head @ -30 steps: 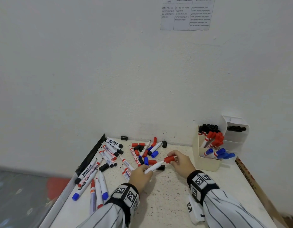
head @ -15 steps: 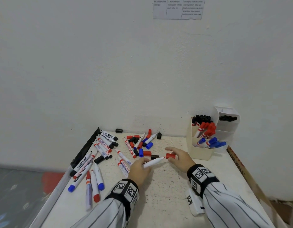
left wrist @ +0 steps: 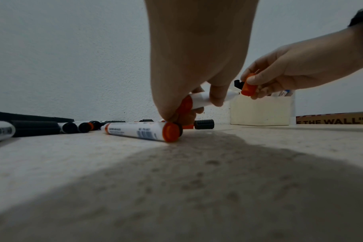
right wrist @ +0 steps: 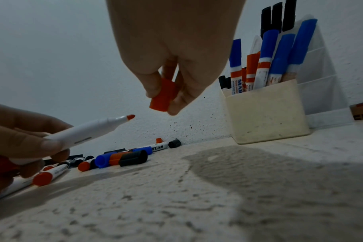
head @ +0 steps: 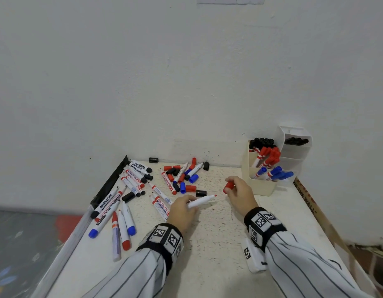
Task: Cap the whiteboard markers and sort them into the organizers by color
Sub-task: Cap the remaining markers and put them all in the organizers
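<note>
Head view shows the organizer point(head: 259, 187) already part-filled by color, many markers and loose caps strewn on the table point(head: 207, 254), while the left hand point(head: 182, 209) grips an uncapped red marker point(head: 201, 201) and the right hand point(head: 240, 193) pinches its red cap point(head: 228, 186), just apart.

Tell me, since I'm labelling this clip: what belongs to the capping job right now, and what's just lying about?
In the job:
- left hand holding the uncapped red-tipped white marker
- right hand pinching the loose red plastic cap
- cream plastic organizer

Lying about:
- loose black cap on the table
- printed paper sheet on the wall
</note>
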`<state>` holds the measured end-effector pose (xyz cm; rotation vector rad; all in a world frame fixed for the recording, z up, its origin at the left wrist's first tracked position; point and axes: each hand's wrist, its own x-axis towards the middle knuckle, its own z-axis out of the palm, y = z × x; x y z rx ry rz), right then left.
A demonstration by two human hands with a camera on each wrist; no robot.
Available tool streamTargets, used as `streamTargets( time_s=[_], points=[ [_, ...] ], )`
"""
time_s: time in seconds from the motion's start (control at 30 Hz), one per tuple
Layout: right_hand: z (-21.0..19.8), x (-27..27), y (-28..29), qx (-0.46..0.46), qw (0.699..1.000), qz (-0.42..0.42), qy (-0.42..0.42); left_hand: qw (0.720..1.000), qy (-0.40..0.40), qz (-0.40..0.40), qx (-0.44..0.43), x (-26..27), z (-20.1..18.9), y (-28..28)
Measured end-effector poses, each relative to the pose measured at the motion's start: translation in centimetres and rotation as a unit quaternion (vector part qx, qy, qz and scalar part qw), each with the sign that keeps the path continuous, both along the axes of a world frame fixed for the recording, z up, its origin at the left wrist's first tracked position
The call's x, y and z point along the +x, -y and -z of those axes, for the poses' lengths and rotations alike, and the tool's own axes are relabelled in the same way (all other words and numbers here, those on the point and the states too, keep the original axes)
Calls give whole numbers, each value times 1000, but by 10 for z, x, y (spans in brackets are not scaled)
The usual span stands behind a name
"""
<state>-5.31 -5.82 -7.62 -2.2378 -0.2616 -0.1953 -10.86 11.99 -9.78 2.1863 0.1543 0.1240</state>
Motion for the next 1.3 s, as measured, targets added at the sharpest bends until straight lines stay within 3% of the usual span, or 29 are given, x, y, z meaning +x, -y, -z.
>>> streamTargets(
  time_s=[0.2, 0.33, 0.57, 0.67, 1.3],
  points=[
    [1, -9, -7, 86, 995, -13, -43, 1000, 26, 14, -3, 0, -1, 1],
    [5, -11, -13, 60, 995, -30, -78, 999, 49, 16, -3, -2, -1, 1],
    [5, -12, -15, 111, 990, -25, -88, 999, 13, 48, -18, -4, -3, 0],
    [5, -12, -17, 126, 986, -28, -103, 998, 40, 47, -17, -5, -5, -1],
    [5, -13, -18, 81, 994, -17, -76, 997, 73, 18, 6, 1, 3, 0]
  ],
)
